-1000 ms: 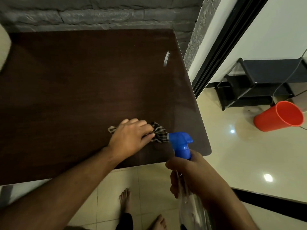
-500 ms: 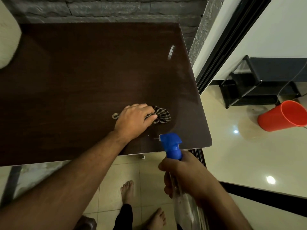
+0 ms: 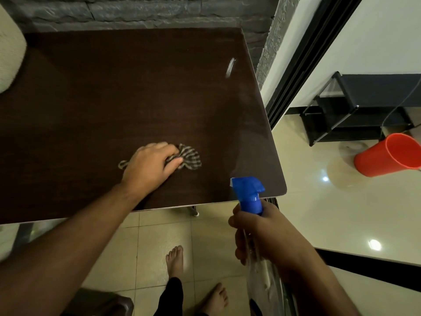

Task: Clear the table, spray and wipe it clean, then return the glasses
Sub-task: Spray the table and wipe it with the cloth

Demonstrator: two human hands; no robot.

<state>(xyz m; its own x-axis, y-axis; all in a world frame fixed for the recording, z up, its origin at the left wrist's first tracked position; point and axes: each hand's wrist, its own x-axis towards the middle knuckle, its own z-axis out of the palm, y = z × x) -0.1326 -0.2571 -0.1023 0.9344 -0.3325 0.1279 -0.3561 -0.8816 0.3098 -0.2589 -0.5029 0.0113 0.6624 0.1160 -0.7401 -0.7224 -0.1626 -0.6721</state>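
The left hand (image 3: 151,168) lies palm down on the dark brown table (image 3: 91,99), in the near right part of the top; its fingers are curled over a striped cloth (image 3: 190,158) and press it against the wood; one bunched part of the cloth shows beyond the fingertips and a thin end shows behind the wrist side. The right hand (image 3: 262,236) is below the near edge of the table, over the tiled floor (image 3: 148,242); its fingers are wrapped round the neck of a clear spray bottle (image 3: 262,270), just under the blue spray head (image 3: 248,192); the nozzle of the head points to the left, above the near right corner of the table. A pale streak (image 3: 230,67) sits on the table near its far right edge. Two bare feet (image 3: 175,258) stand on the floor under the view. To the right, well apart from the table, an orange bucket (image 3: 387,156) lies tilted on the shiny floor, beside a black shelf (image 3: 355,110); no glasses are in view.
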